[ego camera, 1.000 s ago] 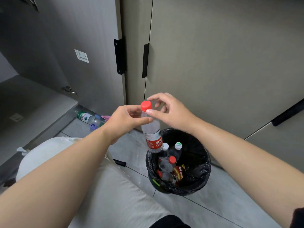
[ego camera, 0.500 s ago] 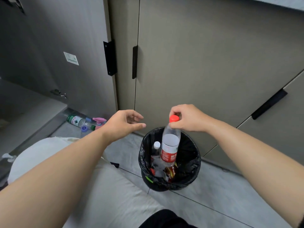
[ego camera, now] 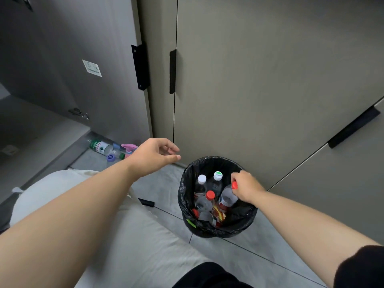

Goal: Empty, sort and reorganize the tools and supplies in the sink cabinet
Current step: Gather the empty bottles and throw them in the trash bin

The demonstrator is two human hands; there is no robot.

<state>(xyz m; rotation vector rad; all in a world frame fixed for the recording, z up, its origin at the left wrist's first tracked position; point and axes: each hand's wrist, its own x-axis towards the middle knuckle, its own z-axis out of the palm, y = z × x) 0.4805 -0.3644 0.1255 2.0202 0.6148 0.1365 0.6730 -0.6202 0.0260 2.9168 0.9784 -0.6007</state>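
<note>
Green-labelled bottle (ego camera: 98,146) and pink sprayer (ego camera: 127,146) lie on the floor far left, likely awaiting sorting. The left hand (ego camera: 153,155) hovers relaxed, holding nothing. The right hand (ego camera: 246,187) pinches a red-capped bottle (ego camera: 227,198) by its top, upright inside the black-lined bin (ego camera: 207,163), probably to slot it among others.

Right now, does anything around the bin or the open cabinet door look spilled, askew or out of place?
Yes. A clear plastic bottle with a green label lies on its side on the grey tiled floor by the open cabinet door, beside a pink spray trigger. A small black object lies loose left of the black-lined bin.
</note>
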